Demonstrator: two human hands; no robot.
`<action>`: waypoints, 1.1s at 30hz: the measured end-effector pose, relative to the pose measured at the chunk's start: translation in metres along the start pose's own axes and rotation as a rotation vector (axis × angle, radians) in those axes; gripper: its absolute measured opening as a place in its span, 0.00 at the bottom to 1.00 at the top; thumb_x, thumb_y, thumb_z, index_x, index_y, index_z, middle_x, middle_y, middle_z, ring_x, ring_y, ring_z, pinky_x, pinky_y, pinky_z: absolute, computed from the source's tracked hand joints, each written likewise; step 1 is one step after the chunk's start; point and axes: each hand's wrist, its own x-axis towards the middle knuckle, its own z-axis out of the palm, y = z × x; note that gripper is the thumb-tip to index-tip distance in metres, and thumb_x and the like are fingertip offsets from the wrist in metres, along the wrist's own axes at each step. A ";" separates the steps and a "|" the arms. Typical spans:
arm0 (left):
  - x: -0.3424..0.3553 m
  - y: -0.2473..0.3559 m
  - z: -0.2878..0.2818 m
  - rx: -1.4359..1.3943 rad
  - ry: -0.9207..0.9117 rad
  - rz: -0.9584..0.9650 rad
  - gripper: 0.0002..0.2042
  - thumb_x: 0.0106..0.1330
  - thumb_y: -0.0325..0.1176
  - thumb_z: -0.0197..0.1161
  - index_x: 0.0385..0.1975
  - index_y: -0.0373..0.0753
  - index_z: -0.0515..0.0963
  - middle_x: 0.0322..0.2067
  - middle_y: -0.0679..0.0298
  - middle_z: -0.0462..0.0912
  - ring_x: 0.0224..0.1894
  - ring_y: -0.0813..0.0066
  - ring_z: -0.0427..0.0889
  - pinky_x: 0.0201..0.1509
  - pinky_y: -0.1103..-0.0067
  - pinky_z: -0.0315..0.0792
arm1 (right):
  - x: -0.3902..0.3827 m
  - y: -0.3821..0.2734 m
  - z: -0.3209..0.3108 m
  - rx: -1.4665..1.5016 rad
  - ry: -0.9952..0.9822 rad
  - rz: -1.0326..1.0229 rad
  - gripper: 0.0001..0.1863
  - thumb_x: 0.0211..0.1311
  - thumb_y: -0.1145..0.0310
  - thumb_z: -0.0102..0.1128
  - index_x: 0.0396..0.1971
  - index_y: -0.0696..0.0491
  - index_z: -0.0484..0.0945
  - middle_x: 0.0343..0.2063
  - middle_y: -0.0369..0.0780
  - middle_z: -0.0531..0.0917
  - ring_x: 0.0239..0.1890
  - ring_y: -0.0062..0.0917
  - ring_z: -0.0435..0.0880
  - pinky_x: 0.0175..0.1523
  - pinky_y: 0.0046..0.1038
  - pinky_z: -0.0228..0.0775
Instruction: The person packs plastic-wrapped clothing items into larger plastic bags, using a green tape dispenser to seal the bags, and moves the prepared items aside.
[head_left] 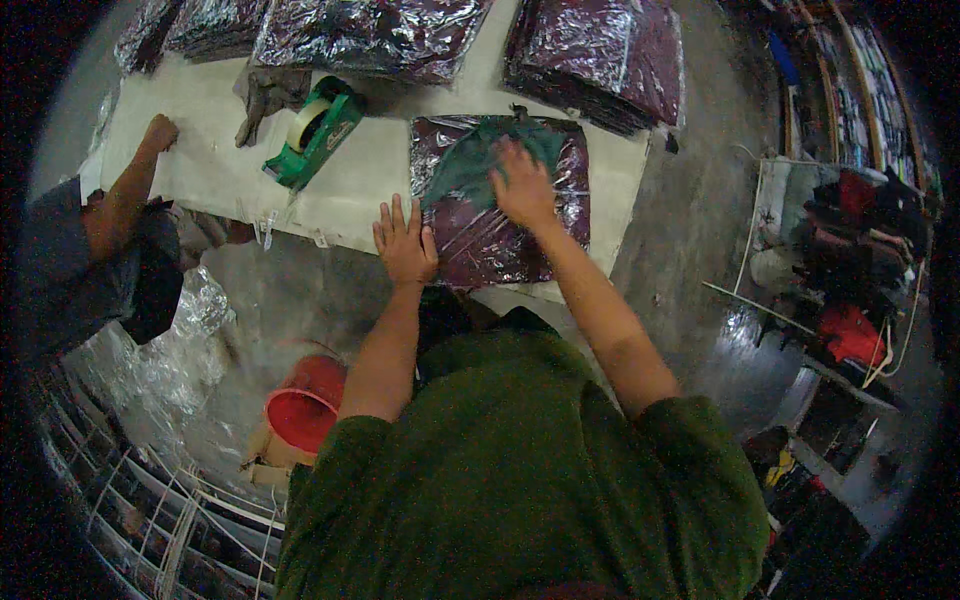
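A flat dark-maroon garment in a clear plastic bag point(480, 255) lies before me at the near edge of the table. On its upper part is a loose green cloth point(463, 170). My right hand point(523, 187) rests over that cloth, fingers extended and slightly blurred. Beside the bag's left edge, my left hand point(405, 243) lies flat with its fingers apart, the thumb side touching the bag. Left of the bag stands a green tape dispenser point(318, 135) holding a roll of tape.
Stacks of bagged maroon garments point(365, 38) line the table's far side, with another stack point(600, 60) at right. A dark cloth point(268, 100) lies by the dispenser. A co-worker's fist point(160, 133) rests on the table point(215, 165). A red bucket point(305, 403) stands below.
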 end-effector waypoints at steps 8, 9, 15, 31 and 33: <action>-0.001 -0.008 0.000 -0.097 0.011 0.098 0.23 0.62 0.38 0.55 0.58 0.42 0.72 0.66 0.53 0.60 0.69 0.51 0.55 0.69 0.56 0.49 | -0.028 0.098 -0.047 0.417 0.054 0.980 0.32 0.70 0.45 0.34 0.52 0.59 0.74 0.49 0.55 0.77 0.53 0.51 0.74 0.58 0.46 0.63; -0.003 -0.020 0.004 -0.179 0.009 0.126 0.22 0.61 0.38 0.56 0.56 0.40 0.73 0.65 0.53 0.61 0.68 0.52 0.57 0.68 0.57 0.50 | -0.033 0.090 -0.061 0.426 0.142 0.957 0.31 0.70 0.46 0.35 0.49 0.59 0.75 0.45 0.56 0.78 0.49 0.52 0.76 0.54 0.48 0.64; 0.041 0.035 -0.014 -0.182 0.003 0.258 0.19 0.65 0.35 0.53 0.54 0.34 0.72 0.62 0.49 0.66 0.68 0.49 0.57 0.68 0.58 0.53 | -0.058 -0.029 -0.058 0.181 0.379 0.277 0.28 0.57 0.47 0.56 0.46 0.57 0.77 0.53 0.52 0.74 0.59 0.48 0.67 0.61 0.50 0.56; 0.040 0.031 0.009 0.002 -0.134 0.213 0.26 0.69 0.42 0.47 0.65 0.36 0.61 0.68 0.57 0.58 0.71 0.56 0.54 0.71 0.62 0.48 | -0.026 0.125 -0.026 0.391 0.143 0.692 0.29 0.70 0.50 0.39 0.61 0.54 0.66 0.52 0.53 0.74 0.56 0.51 0.71 0.60 0.46 0.61; 0.042 0.035 0.009 -0.021 -0.121 0.223 0.26 0.69 0.42 0.47 0.65 0.36 0.62 0.68 0.57 0.58 0.71 0.56 0.54 0.72 0.62 0.48 | -0.036 0.118 -0.054 0.400 0.197 0.719 0.28 0.69 0.50 0.43 0.59 0.56 0.68 0.39 0.56 0.81 0.45 0.53 0.78 0.52 0.49 0.66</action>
